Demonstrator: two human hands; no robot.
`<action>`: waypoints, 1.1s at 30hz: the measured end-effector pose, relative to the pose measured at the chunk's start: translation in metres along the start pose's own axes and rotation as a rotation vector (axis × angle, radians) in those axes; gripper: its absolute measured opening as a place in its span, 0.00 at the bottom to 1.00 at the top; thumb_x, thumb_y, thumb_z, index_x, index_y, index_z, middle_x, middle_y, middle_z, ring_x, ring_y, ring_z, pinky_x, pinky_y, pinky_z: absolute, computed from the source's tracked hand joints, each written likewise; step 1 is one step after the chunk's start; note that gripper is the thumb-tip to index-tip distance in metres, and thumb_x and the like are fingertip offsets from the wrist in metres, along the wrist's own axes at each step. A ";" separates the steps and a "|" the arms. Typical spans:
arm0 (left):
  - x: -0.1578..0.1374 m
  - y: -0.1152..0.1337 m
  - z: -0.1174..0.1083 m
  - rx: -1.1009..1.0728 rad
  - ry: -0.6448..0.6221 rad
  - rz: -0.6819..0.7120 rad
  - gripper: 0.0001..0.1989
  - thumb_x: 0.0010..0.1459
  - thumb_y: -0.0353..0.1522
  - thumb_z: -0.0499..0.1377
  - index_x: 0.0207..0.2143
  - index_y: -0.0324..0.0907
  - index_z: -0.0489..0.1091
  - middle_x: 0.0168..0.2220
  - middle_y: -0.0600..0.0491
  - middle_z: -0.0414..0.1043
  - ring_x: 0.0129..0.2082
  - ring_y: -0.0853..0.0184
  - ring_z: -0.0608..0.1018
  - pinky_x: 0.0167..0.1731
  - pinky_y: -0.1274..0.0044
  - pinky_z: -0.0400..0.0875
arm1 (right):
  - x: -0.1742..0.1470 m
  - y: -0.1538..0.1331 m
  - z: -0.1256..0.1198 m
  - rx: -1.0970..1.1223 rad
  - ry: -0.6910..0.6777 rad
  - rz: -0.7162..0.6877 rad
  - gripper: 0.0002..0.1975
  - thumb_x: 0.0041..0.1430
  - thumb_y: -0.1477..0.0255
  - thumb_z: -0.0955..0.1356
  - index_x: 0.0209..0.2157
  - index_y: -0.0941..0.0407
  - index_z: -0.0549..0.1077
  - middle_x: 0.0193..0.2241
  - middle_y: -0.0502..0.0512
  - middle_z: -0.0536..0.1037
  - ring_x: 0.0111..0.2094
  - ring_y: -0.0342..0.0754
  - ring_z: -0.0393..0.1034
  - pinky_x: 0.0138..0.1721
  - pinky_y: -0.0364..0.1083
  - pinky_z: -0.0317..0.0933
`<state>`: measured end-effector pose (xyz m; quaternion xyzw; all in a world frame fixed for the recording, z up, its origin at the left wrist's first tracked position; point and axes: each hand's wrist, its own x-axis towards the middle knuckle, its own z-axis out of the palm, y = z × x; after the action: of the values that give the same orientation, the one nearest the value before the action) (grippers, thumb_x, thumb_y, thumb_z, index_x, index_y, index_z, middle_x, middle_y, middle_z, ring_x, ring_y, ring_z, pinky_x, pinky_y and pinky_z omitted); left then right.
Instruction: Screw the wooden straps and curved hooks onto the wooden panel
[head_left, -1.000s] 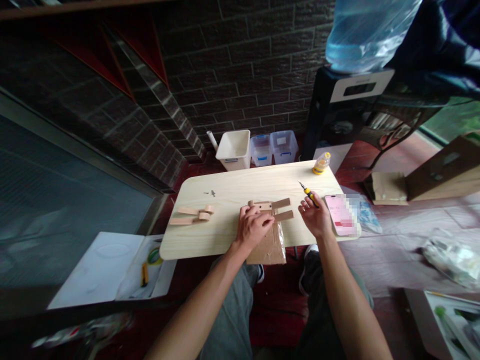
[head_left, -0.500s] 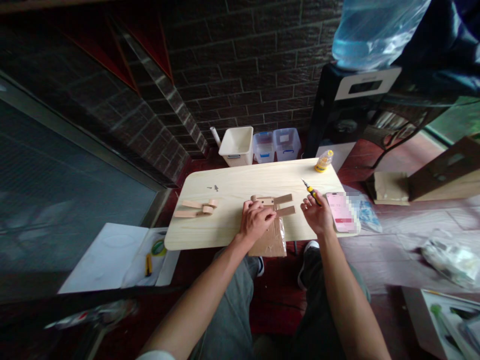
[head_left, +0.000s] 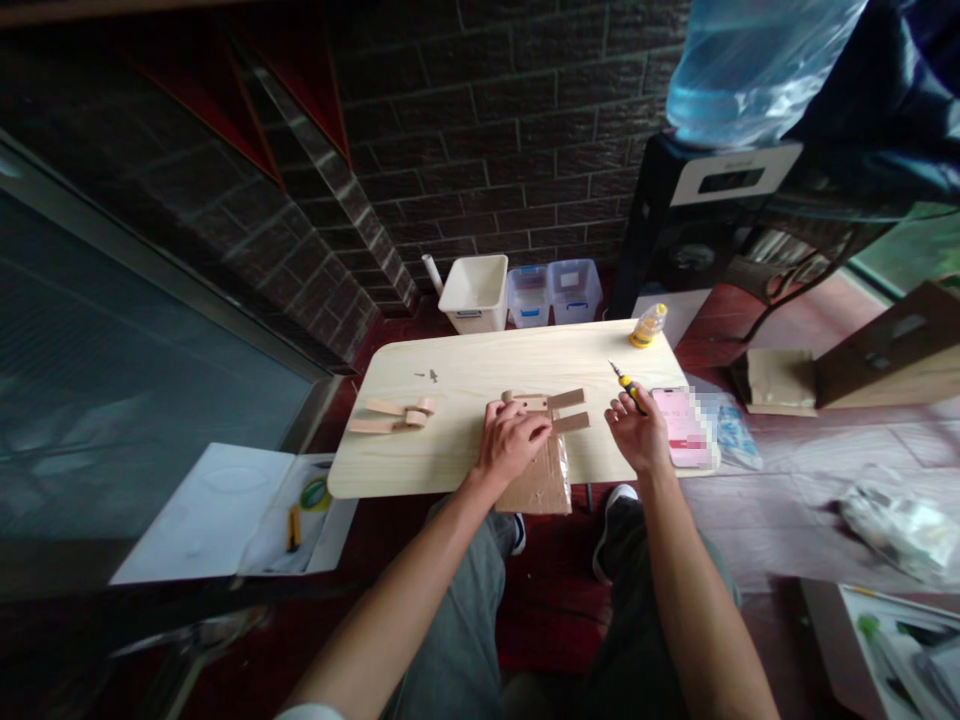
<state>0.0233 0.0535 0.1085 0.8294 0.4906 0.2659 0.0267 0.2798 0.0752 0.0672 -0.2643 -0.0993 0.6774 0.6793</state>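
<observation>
My right hand (head_left: 640, 432) is closed round a yellow and black screwdriver (head_left: 628, 386), its tip pointing up and away to the left, above the table. My left hand (head_left: 514, 438) has its fingers curled over a light wooden assembly (head_left: 568, 400), pressing it down. Two flat slats stick out of the assembly to the right, and small dark holes show in its crosspiece. Part of it is hidden under my fingers. Beneath lies a piece of cardboard (head_left: 541, 488) that overhangs the table's near edge. Further left rests a second wooden assembly (head_left: 409, 413) with two slats and round ends.
Small dark screws (head_left: 433, 376) lie on the pale table (head_left: 465, 360). A clear, yellow-based container (head_left: 648, 326) stands at the far right corner, and a phone (head_left: 679, 425) lies near the right edge. Plastic bins (head_left: 474, 290) sit behind the table, beside a water dispenser (head_left: 675, 230).
My right hand and the screwdriver have shifted very slightly to the right and nearer. My left hand keeps its place on the wooden assembly.
</observation>
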 end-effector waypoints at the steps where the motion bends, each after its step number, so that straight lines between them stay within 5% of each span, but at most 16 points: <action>1: 0.000 0.000 -0.001 -0.002 -0.003 0.007 0.05 0.66 0.33 0.68 0.35 0.52 0.82 0.35 0.55 0.85 0.42 0.59 0.80 0.54 0.60 0.62 | 0.001 0.000 0.000 0.001 -0.003 0.002 0.13 0.56 0.66 0.80 0.40 0.47 0.77 0.29 0.42 0.80 0.30 0.40 0.75 0.32 0.41 0.72; 12: 0.002 0.001 -0.011 0.004 0.018 0.024 0.04 0.64 0.35 0.70 0.42 0.51 0.81 0.42 0.53 0.88 0.47 0.56 0.82 0.55 0.58 0.62 | 0.002 -0.001 -0.001 0.013 0.000 -0.004 0.12 0.56 0.66 0.80 0.41 0.47 0.78 0.30 0.43 0.81 0.31 0.41 0.76 0.33 0.41 0.73; 17: -0.010 0.012 -0.031 0.016 0.163 0.069 0.07 0.66 0.36 0.70 0.46 0.48 0.80 0.46 0.51 0.87 0.48 0.57 0.83 0.51 0.62 0.69 | -0.001 -0.002 -0.002 0.014 -0.004 -0.002 0.12 0.56 0.66 0.80 0.41 0.47 0.79 0.30 0.43 0.81 0.31 0.40 0.76 0.33 0.41 0.73; 21: -0.038 0.036 -0.028 -0.106 0.292 -0.055 0.02 0.68 0.33 0.66 0.41 0.45 0.77 0.38 0.52 0.84 0.41 0.61 0.82 0.47 0.68 0.75 | -0.003 -0.001 -0.002 0.016 -0.006 -0.006 0.13 0.56 0.66 0.80 0.41 0.48 0.79 0.29 0.42 0.81 0.30 0.40 0.76 0.33 0.41 0.72; 26: -0.069 0.062 -0.003 -0.192 0.204 -0.181 0.05 0.70 0.33 0.63 0.47 0.46 0.76 0.45 0.49 0.83 0.47 0.58 0.83 0.49 0.67 0.79 | -0.006 0.000 -0.003 0.019 -0.010 -0.006 0.14 0.55 0.65 0.81 0.40 0.47 0.78 0.26 0.41 0.79 0.29 0.41 0.75 0.31 0.42 0.71; 29: -0.071 0.065 0.005 -0.204 0.213 -0.203 0.08 0.70 0.32 0.62 0.50 0.46 0.76 0.50 0.48 0.82 0.52 0.57 0.82 0.54 0.65 0.78 | -0.008 -0.002 -0.005 0.014 -0.008 -0.006 0.14 0.55 0.65 0.81 0.40 0.48 0.78 0.25 0.41 0.78 0.28 0.41 0.74 0.32 0.42 0.70; 33: -0.068 0.052 0.004 -0.215 0.338 -0.337 0.04 0.69 0.37 0.64 0.42 0.46 0.76 0.42 0.50 0.80 0.46 0.59 0.82 0.52 0.65 0.77 | -0.010 -0.008 -0.007 0.007 0.003 -0.016 0.13 0.56 0.64 0.80 0.40 0.48 0.77 0.24 0.41 0.77 0.29 0.41 0.75 0.32 0.42 0.70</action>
<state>0.0406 -0.0290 0.0928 0.6720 0.5884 0.4431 0.0764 0.2897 0.0643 0.0670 -0.2621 -0.0983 0.6720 0.6856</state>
